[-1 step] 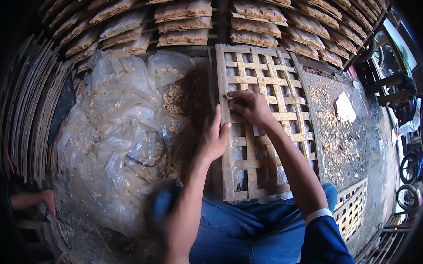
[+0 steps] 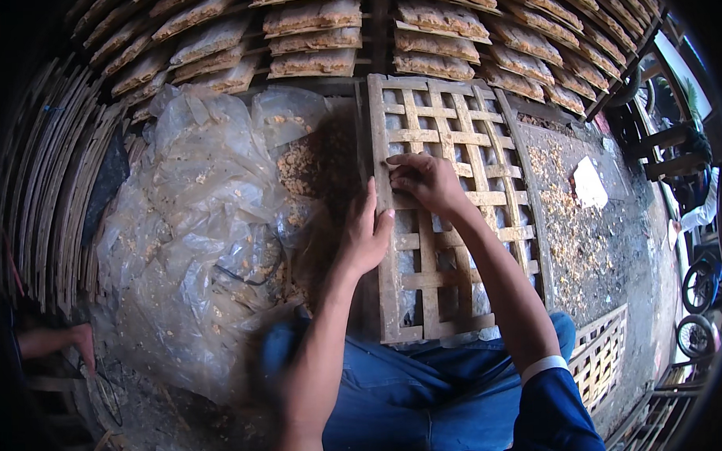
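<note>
Resting against the slatted frame (image 2: pixel 489 198), the left hand (image 2: pixel 367 239) is half-open, the right hand (image 2: pixel 429 183) curled narrow

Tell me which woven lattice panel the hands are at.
The large panel in front of the lap: the left hand is at its left rail, the right hand over its slats. The other panel, lower right, has neither hand there.
</note>
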A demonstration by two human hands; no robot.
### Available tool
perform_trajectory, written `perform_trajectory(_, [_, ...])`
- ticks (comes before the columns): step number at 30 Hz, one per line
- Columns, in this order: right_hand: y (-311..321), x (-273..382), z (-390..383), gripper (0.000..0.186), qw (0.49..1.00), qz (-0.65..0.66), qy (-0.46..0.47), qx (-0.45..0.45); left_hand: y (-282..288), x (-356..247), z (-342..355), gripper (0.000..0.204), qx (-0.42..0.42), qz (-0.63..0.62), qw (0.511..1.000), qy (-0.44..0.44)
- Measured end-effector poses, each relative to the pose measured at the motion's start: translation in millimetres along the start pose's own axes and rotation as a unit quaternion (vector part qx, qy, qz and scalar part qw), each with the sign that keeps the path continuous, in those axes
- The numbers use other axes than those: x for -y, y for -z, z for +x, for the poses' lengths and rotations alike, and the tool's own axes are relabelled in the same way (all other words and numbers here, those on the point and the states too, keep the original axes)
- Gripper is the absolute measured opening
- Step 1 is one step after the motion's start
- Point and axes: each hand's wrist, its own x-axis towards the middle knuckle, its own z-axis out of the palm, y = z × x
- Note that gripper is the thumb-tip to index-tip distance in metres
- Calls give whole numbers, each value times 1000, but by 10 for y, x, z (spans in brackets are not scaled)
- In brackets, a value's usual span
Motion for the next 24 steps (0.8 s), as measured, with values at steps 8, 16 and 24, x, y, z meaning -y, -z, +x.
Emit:
perform_trajectory(8, [107, 92, 41, 42, 997, -39, 5, 66, 17, -3, 49, 65, 0, 1, 1000, -7])
perform_trajectory(16, [100, 127, 4, 51, 996, -29, 31, 77, 2, 31, 61, 65, -10, 1, 1000, -25])
perform_trajectory(24, [614, -133, -340, 41, 958, 277, -21, -71, -13, 96, 57, 65, -14, -7, 999, -30])
